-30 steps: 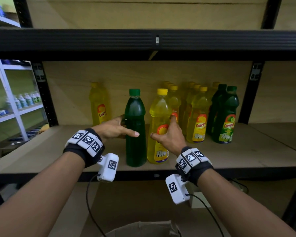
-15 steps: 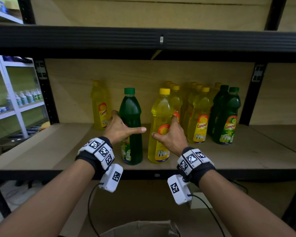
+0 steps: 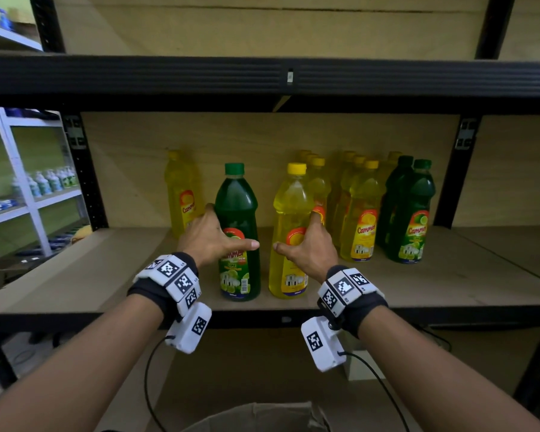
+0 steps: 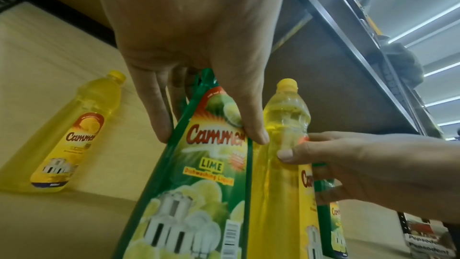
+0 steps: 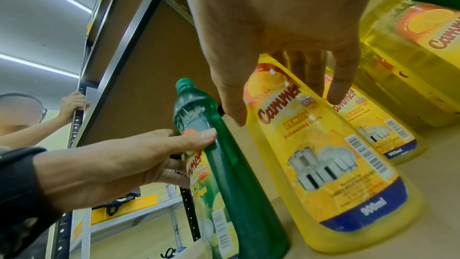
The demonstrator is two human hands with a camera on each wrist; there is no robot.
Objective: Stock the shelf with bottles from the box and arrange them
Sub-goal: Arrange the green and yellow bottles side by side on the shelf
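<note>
The left hand (image 3: 211, 236) wraps the green bottle (image 3: 237, 213) and the right hand (image 3: 309, 247) wraps the yellow bottle (image 3: 290, 219), 2 full, heavy, slick bottles on the shelf (image 3: 449, 282), best held mid-body.

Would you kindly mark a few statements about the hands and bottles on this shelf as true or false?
1. The left hand grips a green lime bottle. True.
2. The right hand holds a green bottle. False: it holds a yellow lemon bottle.
3. Both held bottles stand upright on the shelf. True.
4. A lone yellow bottle lies on its side. False: it stands upright.
</note>
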